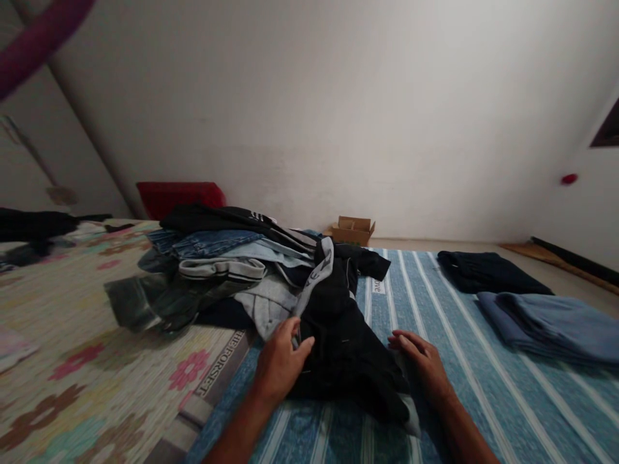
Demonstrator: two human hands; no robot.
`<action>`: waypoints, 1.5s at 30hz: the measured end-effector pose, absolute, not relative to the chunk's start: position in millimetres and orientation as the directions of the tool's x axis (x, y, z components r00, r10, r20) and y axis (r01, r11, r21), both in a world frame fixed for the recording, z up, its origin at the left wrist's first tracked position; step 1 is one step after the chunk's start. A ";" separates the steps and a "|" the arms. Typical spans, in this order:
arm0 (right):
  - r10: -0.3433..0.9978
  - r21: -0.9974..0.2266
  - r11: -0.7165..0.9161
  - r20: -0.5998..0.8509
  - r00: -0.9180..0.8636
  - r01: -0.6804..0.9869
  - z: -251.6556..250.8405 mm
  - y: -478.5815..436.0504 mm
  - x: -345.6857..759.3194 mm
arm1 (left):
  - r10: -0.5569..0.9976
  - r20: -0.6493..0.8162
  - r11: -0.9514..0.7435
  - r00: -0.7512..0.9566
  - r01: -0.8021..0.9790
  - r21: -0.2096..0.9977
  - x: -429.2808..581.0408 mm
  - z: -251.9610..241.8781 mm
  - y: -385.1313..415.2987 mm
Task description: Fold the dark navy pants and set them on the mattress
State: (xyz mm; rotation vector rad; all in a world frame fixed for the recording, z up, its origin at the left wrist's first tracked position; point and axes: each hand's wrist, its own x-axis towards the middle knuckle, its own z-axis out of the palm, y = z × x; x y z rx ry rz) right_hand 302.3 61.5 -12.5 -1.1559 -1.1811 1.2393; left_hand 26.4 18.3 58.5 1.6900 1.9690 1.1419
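A black garment [348,341] with a grey lettered waistband lies rumpled on the blue striped cloth [483,386]. My left hand [283,361] is at its left edge, thumb and fingers closed on the fabric by the waistband. Just beyond the garment's right edge, my right hand [423,361] hovers with its fingers apart and holds nothing. The far end of the black garment touches a heap of clothes [217,245] with jeans, grey pieces and dark pieces.
Folded dark trousers [488,270] and folded blue jeans [561,322] lie at the right. An open cardboard box [352,231] stands by the wall, and a red object [181,198] is behind the heap. A flowered mat [97,361] covers the left side.
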 end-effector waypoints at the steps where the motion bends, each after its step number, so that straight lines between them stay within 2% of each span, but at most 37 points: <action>1: 1.000 -0.998 0.012 0.013 -0.019 -0.054 -7.6 58.8 301.2 | 0.930 0.242 0.020 -0.276 0.698 0.716 20.7 48.9 23.9; 4: 0.991 -0.997 0.064 0.061 -0.117 0.030 13.0 45.1 296.0 | 0.938 0.189 0.079 -0.292 0.707 0.703 12.3 24.7 33.8; 8: 0.918 -0.915 0.259 0.135 -0.372 0.308 40.5 15.3 282.0 | 0.879 0.267 0.140 -0.395 0.749 0.647 11.1 17.4 40.4; 11: 0.880 -0.747 0.394 0.139 -0.453 0.535 42.1 -4.6 268.1 | 0.867 0.167 0.196 -0.469 0.631 0.751 9.5 21.2 44.7; 14: 0.866 -0.502 0.472 0.113 -0.486 0.724 27.1 -12.3 256.7 | 0.884 0.004 0.239 -0.468 0.459 0.856 8.6 22.6 45.2; 17: 0.870 -0.291 0.492 0.122 -0.478 0.821 13.7 -8.8 253.1 | 0.893 -0.117 0.259 -0.435 0.283 0.924 10.4 24.4 39.9; 19: 0.877 -0.217 0.479 0.167 -0.451 0.851 13.5 -3.3 256.5 | 0.896 -0.214 0.255 -0.388 0.056 0.965 13.7 29.0 33.1; 21: 0.872 -0.195 0.472 0.249 -0.422 0.860 21.5 3.6 265.2 | 0.927 -0.258 0.226 -0.273 -0.144 0.963 19.0 36.1 24.3; 23: 0.826 -0.200 0.499 0.404 -0.393 0.843 35.1 11.3 279.2 | 0.962 -0.237 0.203 -0.133 -0.231 0.952 26.7 43.2 14.1; 26: 0.620 -0.155 0.580 0.721 -0.310 0.800 55.9 22.9 307.5 | 0.970 -0.236 0.245 0.065 -0.265 0.933 44.0 47.3 -2.1; 29: 0.423 -0.097 0.568 0.886 -0.189 0.818 60.6 31.3 334.7 | 0.932 -0.298 0.344 0.208 -0.239 0.908 68.1 39.4 -16.2; 30: 0.421 -0.113 0.536 0.895 -0.148 0.837 56.5 33.0 341.4 | 0.916 -0.315 0.371 0.249 -0.225 0.901 76.7 34.7 -19.7; 32: 0.541 -0.202 0.443 0.837 -0.080 0.874 40.4 34.0 350.6 | 0.891 -0.337 0.401 0.304 -0.180 0.898 92.4 24.3 -24.6; 35: 0.828 -0.398 0.263 0.560 0.006 0.879 7.0 29.7 356.9 | 0.881 -0.380 0.415 0.282 -0.074 0.907 106.3 11.9 -26.3; 37: 0.919 -0.537 0.138 0.383 0.095 0.832 -10.0 24.5 359.2 | 0.880 -0.396 0.416 0.261 -0.024 0.909 107.8 8.5 -24.9; 40: 0.918 -0.731 -0.078 0.213 0.336 0.678 -16.3 17.7 362.9 | 0.867 -0.392 0.413 0.307 -0.002 0.911 104.3 8.7 -21.7; 42: 0.880 -0.799 -0.196 0.113 0.461 0.569 -10.3 16.1 364.9 | 0.861 -0.403 0.422 0.310 0.004 0.906 102.0 9.9 -20.1; 45: 0.843 -0.868 -0.283 -0.022 0.537 0.408 -0.1 18.2 364.7 | 0.875 -0.424 0.440 0.233 -0.022 0.897 101.5 11.6 -17.5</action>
